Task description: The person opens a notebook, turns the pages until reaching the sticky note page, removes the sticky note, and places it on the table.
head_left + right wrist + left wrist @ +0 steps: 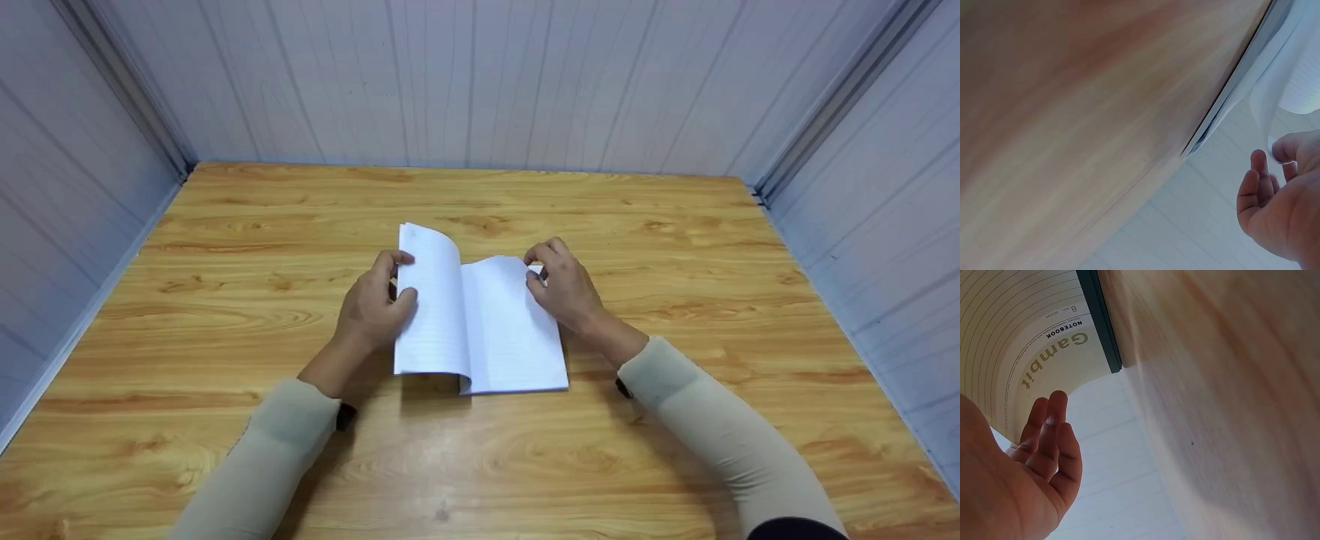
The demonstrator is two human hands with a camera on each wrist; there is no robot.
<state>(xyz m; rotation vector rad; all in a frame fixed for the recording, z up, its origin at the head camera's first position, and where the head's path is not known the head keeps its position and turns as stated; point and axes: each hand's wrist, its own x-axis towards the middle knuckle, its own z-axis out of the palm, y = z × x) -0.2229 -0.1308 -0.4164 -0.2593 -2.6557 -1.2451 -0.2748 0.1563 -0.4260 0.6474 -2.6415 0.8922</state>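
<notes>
An open notebook with white lined pages lies at the middle of the wooden table. My left hand grips its raised left part, thumb on the page and fingers behind. In the left wrist view the cover shows the words "Gambit" and "NOTEBOOK" beside a dark spine. At the upper right corner of the right side, my right hand pinches a page between thumb and index finger. That page bends up from the stack in the right wrist view, while the other fingers stay loosely bent.
The wooden table reaches to a white panelled back wall. Similar panels stand along the left and right sides. Both forearms wear light sleeves, and a dark round object shows at the bottom right edge.
</notes>
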